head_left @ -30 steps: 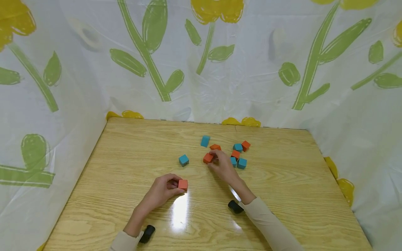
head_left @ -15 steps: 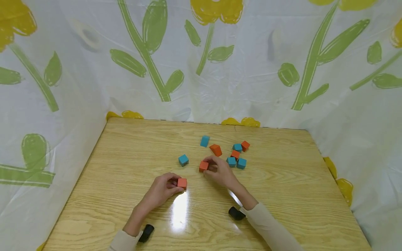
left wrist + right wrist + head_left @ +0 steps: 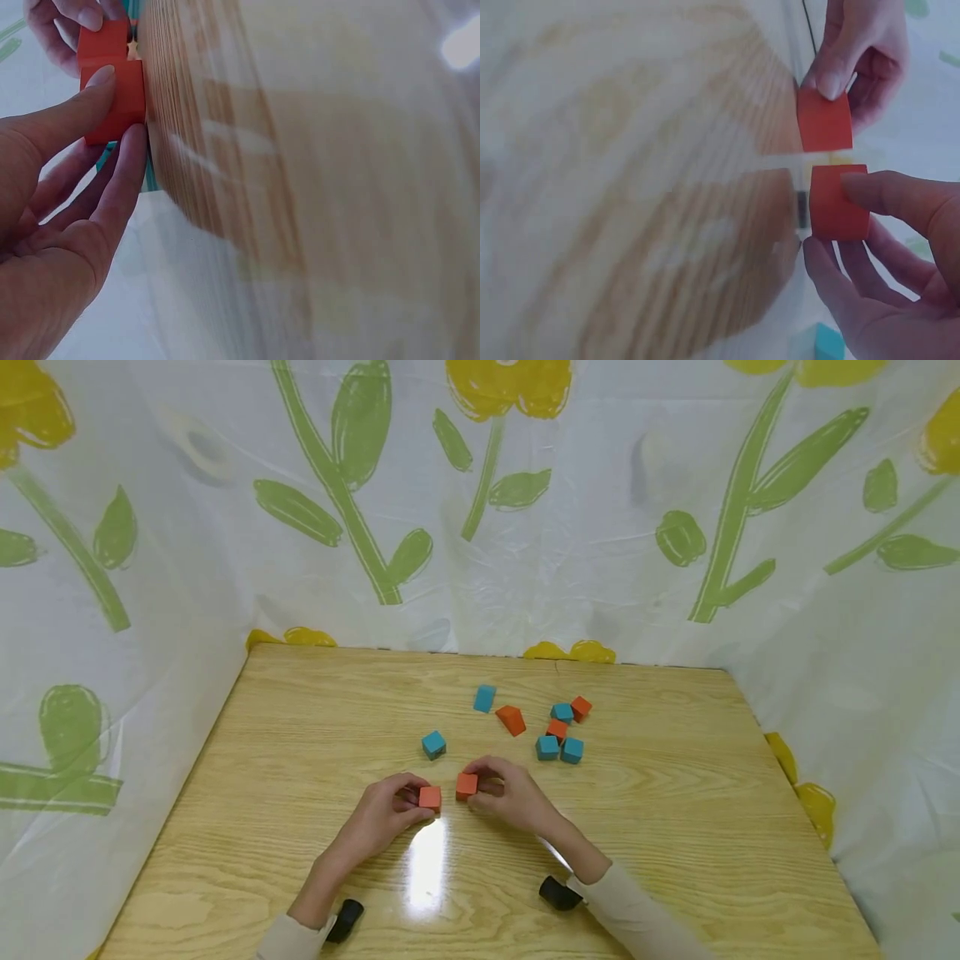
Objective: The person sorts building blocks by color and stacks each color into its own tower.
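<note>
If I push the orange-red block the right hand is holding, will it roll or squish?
The orange-red, cube-shaped, possibly wooden block probably won't squish: it looks undented in the right hand. Its flat sides likely stop it rolling. It might slide, since the wood-grained table looks shiny.

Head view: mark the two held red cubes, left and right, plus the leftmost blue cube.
Left red cube (image 3: 430,797): head view, middle of its top face.
Right red cube (image 3: 467,785): head view, on its top face.
Leftmost blue cube (image 3: 433,742): head view, on its top face.
</note>
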{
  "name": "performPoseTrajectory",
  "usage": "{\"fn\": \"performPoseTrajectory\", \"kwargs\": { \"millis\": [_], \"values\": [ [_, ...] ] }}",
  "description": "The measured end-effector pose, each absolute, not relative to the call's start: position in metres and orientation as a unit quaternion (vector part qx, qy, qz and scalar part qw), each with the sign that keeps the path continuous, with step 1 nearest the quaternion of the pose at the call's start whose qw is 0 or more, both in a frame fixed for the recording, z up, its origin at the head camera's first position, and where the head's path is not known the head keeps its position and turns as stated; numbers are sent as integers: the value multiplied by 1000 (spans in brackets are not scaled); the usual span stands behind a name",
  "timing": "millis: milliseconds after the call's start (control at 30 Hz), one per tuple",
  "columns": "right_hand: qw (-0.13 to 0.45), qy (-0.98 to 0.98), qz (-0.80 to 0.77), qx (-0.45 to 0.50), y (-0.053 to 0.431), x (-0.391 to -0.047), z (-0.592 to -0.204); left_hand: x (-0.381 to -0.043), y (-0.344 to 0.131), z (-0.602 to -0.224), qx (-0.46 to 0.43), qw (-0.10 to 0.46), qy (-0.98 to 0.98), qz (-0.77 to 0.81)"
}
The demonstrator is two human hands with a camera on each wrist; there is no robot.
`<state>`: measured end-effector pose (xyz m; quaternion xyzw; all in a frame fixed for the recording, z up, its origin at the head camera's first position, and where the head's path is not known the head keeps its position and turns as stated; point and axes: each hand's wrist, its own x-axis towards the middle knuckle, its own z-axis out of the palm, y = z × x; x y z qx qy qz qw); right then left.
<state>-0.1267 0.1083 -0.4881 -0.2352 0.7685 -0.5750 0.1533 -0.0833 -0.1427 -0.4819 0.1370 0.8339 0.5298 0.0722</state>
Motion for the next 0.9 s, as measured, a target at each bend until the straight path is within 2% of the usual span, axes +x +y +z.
{"fn": "performPoseTrajectory", "kwargs": {
  "millis": [900],
  "values": [
    [169, 773, -537, -293, 93, -121, -490, -85, -144, -487, 145, 67, 832, 531]
  ]
}}
